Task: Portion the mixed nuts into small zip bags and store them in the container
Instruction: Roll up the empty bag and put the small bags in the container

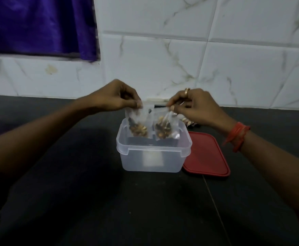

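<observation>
We are pinching the left zip bag (138,127) in the grip of our left hand (116,97) and the right zip bag (162,129) in our right hand (193,108). Both are hanging over the open container (154,158), with the lid (207,155) at its 3 o'clock. We are best lowering them upright, side by side.

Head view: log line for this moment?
left hand: pinches nut bag; right hand: pinches second nut bag; container: open, bags at mouth; lid: beside
</observation>
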`<state>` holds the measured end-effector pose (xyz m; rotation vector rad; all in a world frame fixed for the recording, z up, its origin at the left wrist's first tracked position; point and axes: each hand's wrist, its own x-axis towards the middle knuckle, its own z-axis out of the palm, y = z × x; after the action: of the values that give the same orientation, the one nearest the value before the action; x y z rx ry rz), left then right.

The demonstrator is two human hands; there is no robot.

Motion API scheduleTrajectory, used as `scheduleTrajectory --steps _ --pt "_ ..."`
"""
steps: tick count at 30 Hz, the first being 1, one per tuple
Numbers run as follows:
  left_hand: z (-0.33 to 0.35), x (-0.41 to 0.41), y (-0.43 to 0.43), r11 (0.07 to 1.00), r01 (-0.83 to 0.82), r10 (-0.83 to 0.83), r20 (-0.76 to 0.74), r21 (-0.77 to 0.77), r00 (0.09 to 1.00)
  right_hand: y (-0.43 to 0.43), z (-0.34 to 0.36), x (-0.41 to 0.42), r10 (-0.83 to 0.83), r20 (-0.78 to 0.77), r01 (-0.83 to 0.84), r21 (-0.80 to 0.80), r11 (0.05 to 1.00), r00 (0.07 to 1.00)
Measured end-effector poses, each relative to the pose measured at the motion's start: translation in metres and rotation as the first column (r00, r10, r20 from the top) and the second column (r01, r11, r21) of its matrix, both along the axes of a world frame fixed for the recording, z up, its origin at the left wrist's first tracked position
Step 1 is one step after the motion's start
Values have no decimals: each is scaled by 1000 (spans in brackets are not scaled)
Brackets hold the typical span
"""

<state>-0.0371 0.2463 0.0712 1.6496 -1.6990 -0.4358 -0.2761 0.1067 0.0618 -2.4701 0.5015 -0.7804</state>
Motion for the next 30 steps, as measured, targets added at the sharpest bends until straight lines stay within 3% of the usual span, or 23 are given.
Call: scheduleTrajectory --steps 4,8,10,13,16,24,30 --pt "-27 -1 4 998 -23 12 188 54 982 5 -24 3 58 -159 -63 -27 998 986" --pt "-40 1 6 1000 -24 30 343 -20 939 -4 -31 7 30 -191 -85 -288 954 981" --pt "-42 1 4 998 4 18 313 -69 950 -13 -27 6 5 -113 -44 -339 940 994" --pt "-41 7 -6 990 -17 43 181 -142 982 -37 -20 2 -112 13 111 -292 950 994" --pt "-39 16 -34 986 -68 85 108 -155 990 -79 -21 -4 -268 24 266 -224 938 963" --pt "-37 10 -157 994 6 -38 283 113 958 -178 -57 -7 -475 -124 472 -58 880 871" --pt "-49 -1 -241 939 19 -158 383 343 910 -221 -80 9 -454 -234 444 -98 891 860"
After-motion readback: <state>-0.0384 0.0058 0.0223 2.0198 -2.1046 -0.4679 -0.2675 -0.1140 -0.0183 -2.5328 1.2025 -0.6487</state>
